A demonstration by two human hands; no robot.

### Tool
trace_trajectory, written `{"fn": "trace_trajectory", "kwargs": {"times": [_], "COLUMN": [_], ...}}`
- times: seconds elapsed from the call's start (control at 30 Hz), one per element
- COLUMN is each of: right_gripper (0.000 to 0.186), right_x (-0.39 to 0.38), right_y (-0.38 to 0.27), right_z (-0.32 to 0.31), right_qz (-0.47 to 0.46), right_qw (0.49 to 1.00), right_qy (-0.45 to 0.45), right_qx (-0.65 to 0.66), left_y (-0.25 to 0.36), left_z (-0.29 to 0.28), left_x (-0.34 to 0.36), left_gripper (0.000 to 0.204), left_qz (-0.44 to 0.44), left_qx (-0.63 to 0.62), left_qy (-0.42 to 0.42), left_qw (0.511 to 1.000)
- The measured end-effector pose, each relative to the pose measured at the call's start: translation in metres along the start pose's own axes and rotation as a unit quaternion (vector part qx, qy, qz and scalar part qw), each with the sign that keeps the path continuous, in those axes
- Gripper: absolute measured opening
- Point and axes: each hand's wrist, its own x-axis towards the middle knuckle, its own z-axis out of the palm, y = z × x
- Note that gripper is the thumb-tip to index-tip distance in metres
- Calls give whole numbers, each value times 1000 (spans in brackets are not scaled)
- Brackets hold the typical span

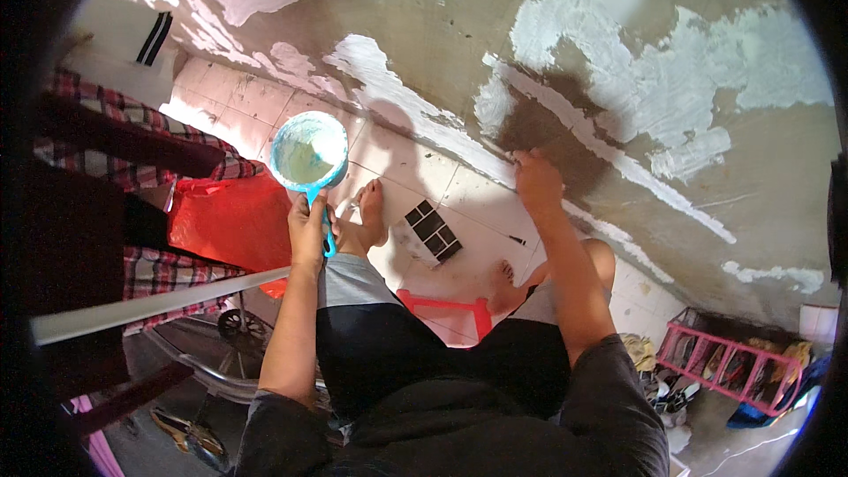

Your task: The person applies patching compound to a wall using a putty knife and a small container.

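Blue scoop w/ white paste gripped by left hand; right hand closed, pressed vs patchy wall.

Left hand grips blue handle of round blue scoop cup, white putty inside, cup held upright above tiled floor. Right hand pressed against grey wall with white putty patches; tool in it too small to tell. Bare feet on red stool. Red bag at left. Pink shoe rack at lower right.
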Motion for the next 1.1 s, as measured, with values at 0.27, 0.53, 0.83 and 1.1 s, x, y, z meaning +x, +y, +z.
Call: {"fn": "trace_trajectory", "kwargs": {"times": [0.27, 0.53, 0.83, 1.1], "right_gripper": [26, 24, 24, 21], "right_x": [20, 14, 2, 22], "right_y": [3, 9, -22, -27], "right_z": [25, -55, -48, -56], "right_qz": [11, -81, -81, -97], "right_qw": [998, 988, 996, 992], "right_qy": [-38, 133, 40, 55], "right_qx": [-46, 3, 8, -50], "left_y": [-7, -6, -4, -1], "left_z": [-9, -11, -11, -14], "left_x": [1, 3, 3, -4], "left_gripper": [23, 24, 25, 25], "left_qz": [0, 5, 10, 9], "left_qx": [-2, -19, -62, -63], "left_qy": [20, 22, 5, 7], "left_qw": [1000, 1000, 998, 998]}}
